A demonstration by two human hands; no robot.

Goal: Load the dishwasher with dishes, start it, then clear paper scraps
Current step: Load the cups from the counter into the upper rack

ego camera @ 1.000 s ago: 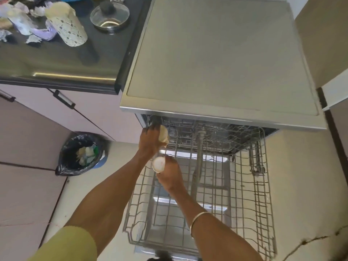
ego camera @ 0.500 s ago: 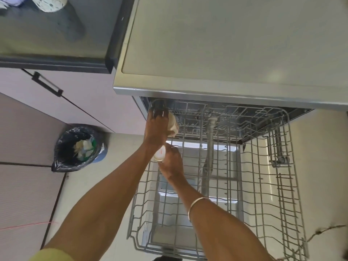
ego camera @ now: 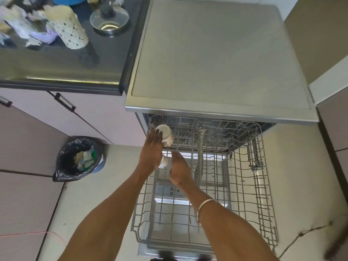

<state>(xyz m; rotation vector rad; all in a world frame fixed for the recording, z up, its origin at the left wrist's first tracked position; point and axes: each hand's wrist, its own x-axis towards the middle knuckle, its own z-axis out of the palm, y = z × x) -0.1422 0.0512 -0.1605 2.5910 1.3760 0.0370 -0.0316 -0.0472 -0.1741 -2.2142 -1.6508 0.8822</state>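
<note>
A: Biggest first. What's in front of you?
B: Your dishwasher (ego camera: pixel 222 59), grey flat top, door down. Its wire rack (ego camera: pixel 244 194) is pulled out over the floor (ego camera: pixel 305 185).
A: Left of it?
B: The dark desk (ego camera: pixel 62 66). On it a dotted paper cup (ego camera: pixel 70 31) lies tilted, paper scraps (ego camera: pixel 22 27) just beside it, blurred. A glass lid (ego camera: pixel 109 19) sits near the desk's right edge.
A: Below that?
B: Cabinet doors (ego camera: pixel 56 117), then a bin (ego camera: pixel 79 157) with a black liner on the floor, scraps inside.
A: Now your hands.
B: Your left hand (ego camera: pixel 151 153) reaches to the rack's far left corner, fingers (ego camera: pixel 154 134) straight and together, lying against a white cup (ego camera: pixel 165 133). No curl round it.
A: Where's that cup?
B: Upside down in the rack's back left corner, partly under the dishwasher top.
A: Right hand?
B: Your right hand (ego camera: pixel 180 170) hovers just beside the left, fingers relaxed and fairly wide, gripping nothing. A bangle (ego camera: pixel 205 204) is on that wrist.
A: Anything smaller?
B: A second white cup (ego camera: pixel 163 162) sits in the rack between your two hands, mostly hidden by the left. Can't tell if either hand touches it.
</note>
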